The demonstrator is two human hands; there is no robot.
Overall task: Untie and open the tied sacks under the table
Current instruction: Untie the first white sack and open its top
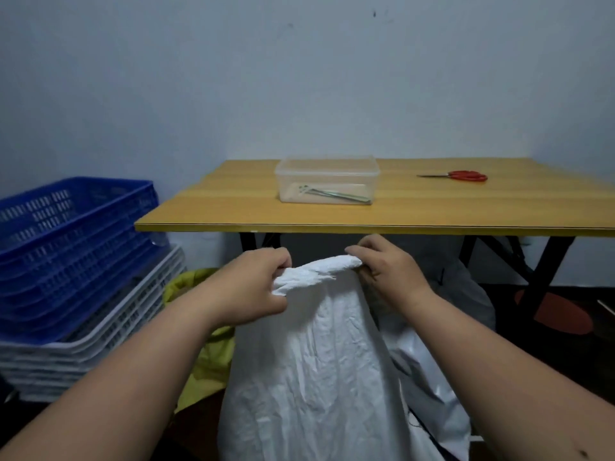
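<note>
Both hands grip the bunched top of the white sack (319, 361) standing in front of the table (432, 211): left hand (256, 284), right hand (386, 267). Clear tub (327, 179) on table holds metal tweezers (336, 194); blue crates (70, 247) stacked on white ones at left.

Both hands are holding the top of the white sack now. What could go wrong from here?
1. The left hand and right hand grip the rolled top of the white sack; a hard pull may tear it.
2. The sack stands tall in front of the table; it may tip over once it is opened.
3. The hands are close under the table edge and may hit it.
</note>
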